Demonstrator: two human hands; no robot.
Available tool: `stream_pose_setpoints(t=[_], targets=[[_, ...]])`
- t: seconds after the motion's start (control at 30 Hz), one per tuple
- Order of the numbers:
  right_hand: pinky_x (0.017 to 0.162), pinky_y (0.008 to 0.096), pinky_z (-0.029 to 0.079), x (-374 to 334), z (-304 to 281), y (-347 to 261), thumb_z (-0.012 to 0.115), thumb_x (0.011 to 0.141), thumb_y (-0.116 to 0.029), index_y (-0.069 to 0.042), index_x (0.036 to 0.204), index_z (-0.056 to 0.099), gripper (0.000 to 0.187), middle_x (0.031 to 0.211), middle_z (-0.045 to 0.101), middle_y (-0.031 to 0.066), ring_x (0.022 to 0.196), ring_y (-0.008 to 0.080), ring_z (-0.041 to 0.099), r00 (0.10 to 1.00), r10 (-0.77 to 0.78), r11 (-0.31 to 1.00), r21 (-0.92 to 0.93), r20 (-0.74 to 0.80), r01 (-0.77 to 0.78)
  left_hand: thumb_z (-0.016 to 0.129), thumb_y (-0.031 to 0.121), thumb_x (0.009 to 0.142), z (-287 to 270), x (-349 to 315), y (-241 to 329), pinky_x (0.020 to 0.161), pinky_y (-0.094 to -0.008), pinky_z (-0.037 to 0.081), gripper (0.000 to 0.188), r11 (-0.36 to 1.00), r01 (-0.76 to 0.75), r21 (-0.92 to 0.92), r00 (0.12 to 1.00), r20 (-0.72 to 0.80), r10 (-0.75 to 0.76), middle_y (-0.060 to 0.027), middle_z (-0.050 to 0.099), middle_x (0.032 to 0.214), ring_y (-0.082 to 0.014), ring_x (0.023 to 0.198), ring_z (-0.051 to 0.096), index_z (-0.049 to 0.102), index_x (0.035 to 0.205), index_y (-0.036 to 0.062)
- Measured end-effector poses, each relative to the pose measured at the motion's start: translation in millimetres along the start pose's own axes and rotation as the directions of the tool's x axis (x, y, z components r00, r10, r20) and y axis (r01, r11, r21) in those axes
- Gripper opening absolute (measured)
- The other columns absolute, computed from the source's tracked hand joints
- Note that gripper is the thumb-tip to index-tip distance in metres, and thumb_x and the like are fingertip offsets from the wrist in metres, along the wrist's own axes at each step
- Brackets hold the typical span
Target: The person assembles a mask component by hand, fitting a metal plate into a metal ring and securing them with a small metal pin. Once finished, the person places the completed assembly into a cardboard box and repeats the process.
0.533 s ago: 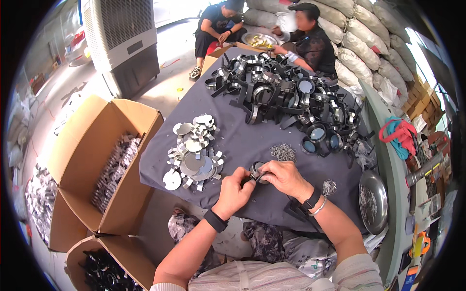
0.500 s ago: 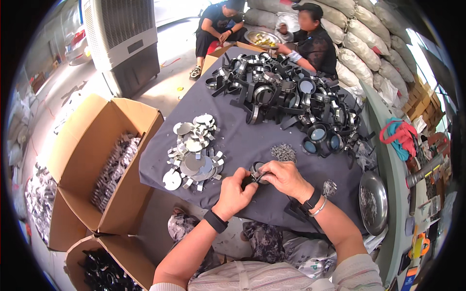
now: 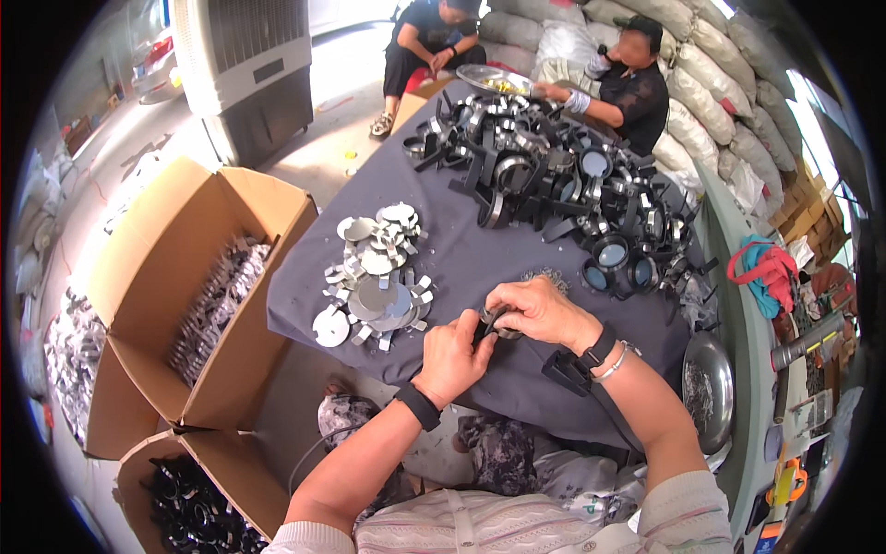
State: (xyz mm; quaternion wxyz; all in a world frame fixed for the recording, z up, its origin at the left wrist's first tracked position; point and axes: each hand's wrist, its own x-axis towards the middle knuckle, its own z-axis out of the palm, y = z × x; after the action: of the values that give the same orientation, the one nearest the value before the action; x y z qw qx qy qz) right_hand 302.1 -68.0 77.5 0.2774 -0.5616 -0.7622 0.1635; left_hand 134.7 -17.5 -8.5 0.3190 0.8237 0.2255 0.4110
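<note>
My left hand [image 3: 454, 355] and my right hand [image 3: 543, 312] meet over the near part of the table, both closed on one small black ring-shaped part [image 3: 506, 331] with a metallic band. Fingers cover much of it, so its details are hidden. Just beyond my right hand, a heap of small metal pieces [image 3: 554, 279] is partly covered by that hand. Left of my hands lie flat silvery discs with tabs [image 3: 377, 297], loosely stacked. Across the far side spreads a big pile of black ring-shaped assemblies [image 3: 591, 166], some with greyish-blue round faces. A black object [image 3: 565, 371] rests beneath my right wrist.
Cardboard boxes [image 3: 152, 277] of silvery parts stand left; another box [image 3: 235, 475] holds black parts. A metal tray [image 3: 708, 392] sits at the table's right. Two people [image 3: 632, 92] sit beyond the table, before stacked sacks [image 3: 706, 111]. An air cooler [image 3: 245, 65] stands far left.
My right hand has shifted slightly up and now covers more of the small metal heap. The far person's tray appears tilted. The whole view has shifted a little.
</note>
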Motion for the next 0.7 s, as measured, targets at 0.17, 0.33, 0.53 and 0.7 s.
stream_pose_setpoints(t=[0.17, 0.33, 0.53, 0.7], targets=[[0.063, 0.0388, 0.050, -26.5, 27.4, 0.6, 0.068, 0.076, -0.010, -0.006, 0.087, 0.057, 0.017, 0.076, 0.062, 0.0110, 0.072, 0.0308, 0.063, 0.971, 0.013, 0.987, -0.151, -0.240, -0.051, 0.069, 0.024, 0.079, 4.8, -2.0, -6.9, 0.052, -0.0464, 0.044, 0.029, 0.996, 0.077, -0.038, 0.997, 0.033, -0.076, -0.0154, 0.059, 0.061, -0.0374, 0.060, 0.060, 0.049, 0.089, 0.0063], [0.053, 0.0318, 0.047, -77.5, 60.8, -1.1, 0.066, 0.083, -0.006, -0.003, 0.086, 0.056, 0.010, 0.067, 0.060, 0.0114, 0.057, 0.0241, 0.061, 0.709, 0.222, 0.973, 0.100, -0.670, -0.209, 0.069, 0.012, 0.081, -6.2, -10.5, -15.3, 0.051, -0.0285, 0.042, 0.021, 0.969, 0.154, -0.194, 0.987, -0.011, -0.159, -0.0066, 0.060, 0.065, -0.0156, 0.056, 0.058, 0.056, 0.093, -0.0002], [0.055, 0.0277, 0.047, -108.4, 77.1, 4.3, 0.067, 0.082, -0.004, -0.001, 0.086, 0.056, 0.013, 0.068, 0.062, 0.0101, 0.058, 0.0178, 0.062, 0.635, 0.390, 0.920, 0.306, -0.667, -0.244, 0.056, 0.011, 0.089, -22.0, 83.2, 37.7, 0.040, -0.0236, 0.035, 0.012, 0.584, 0.406, -0.703, 0.881, 0.131, -0.454, -0.0027, 0.052, 0.062, -0.0099, 0.046, 0.047, 0.056, 0.090, -0.0009], [0.054, 0.0314, 0.048, -104.6, 73.6, 2.8, 0.069, 0.080, -0.004, -0.002, 0.085, 0.056, 0.014, 0.070, 0.062, 0.0117, 0.060, 0.0233, 0.063, 0.702, 0.296, 0.954, 0.161, -0.647, -0.254, 0.053, 0.026, 0.094, -13.8, 229.8, 75.6, 0.063, -0.0274, 0.046, 0.047, 0.528, 0.254, -0.810, 0.965, 0.174, -0.197, -0.0037, 0.058, 0.087, -0.0137, 0.074, 0.057, 0.044, 0.131, -0.0001]])
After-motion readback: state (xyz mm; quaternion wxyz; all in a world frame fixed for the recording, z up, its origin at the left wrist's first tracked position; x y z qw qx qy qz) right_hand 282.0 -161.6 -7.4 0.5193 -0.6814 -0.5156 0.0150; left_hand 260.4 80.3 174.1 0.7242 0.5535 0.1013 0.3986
